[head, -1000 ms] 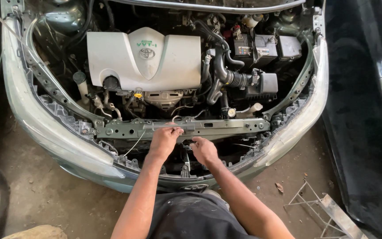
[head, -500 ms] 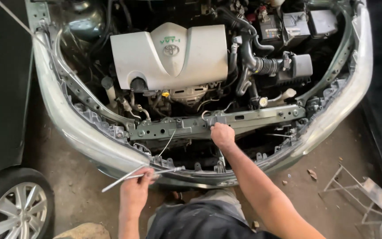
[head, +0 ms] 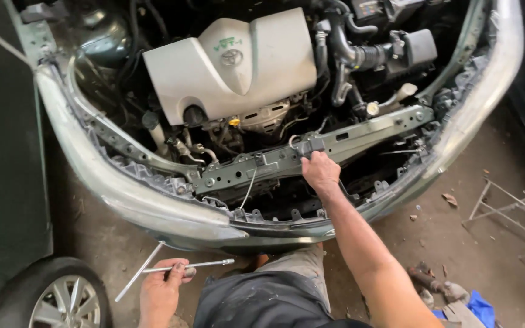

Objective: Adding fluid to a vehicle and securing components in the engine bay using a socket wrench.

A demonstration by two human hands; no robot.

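The person's right hand (head: 320,172) is closed over the latch part at the middle of the grey metal crossbar (head: 360,136), which runs across the open front of the car, just near of the white engine cover (head: 238,61). Low on the left, the left hand (head: 162,291) grips a T-shaped metal wrench (head: 180,267) above the concrete floor (head: 457,243), near the car wheel (head: 56,300).
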